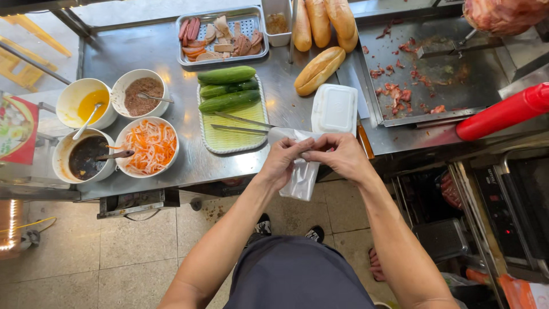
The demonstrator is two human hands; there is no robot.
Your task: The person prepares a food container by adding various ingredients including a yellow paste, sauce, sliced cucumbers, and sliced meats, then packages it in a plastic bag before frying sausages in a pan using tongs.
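1. Near edge of the steel desk [171, 51]: both hands meet over it, pinching a thin clear plastic bag [301, 177] at its top edge. The bag hangs down past the desk edge, above the tiled floor.
2. Left hand [285, 160]: fingers closed on the bag's top, thumb and forefinger gripping the film.
3. Right hand [337, 154]: fingers likewise closed on the bag's top, fingertips touching those of the left.
4. Just beyond the hands: white foam box [334, 109], lid shut, lying on the desk.
5. Left of the box: green ribbed tray [231, 137] with three cucumbers [229, 88] and a pair of metal tongs [240, 125].
6. Further left: four white bowls – shredded carrot and radish [150, 146], dark sauce [86, 157], yellow sauce [88, 103], brown paste [143, 94]; spoons in each.
7. Far edge: metal tray of sliced meats [220, 37], bread loaves [320, 70], a griddle [423, 74] with meat scraps.
8. Right: red squeeze bottle [503, 111], lying tilted.
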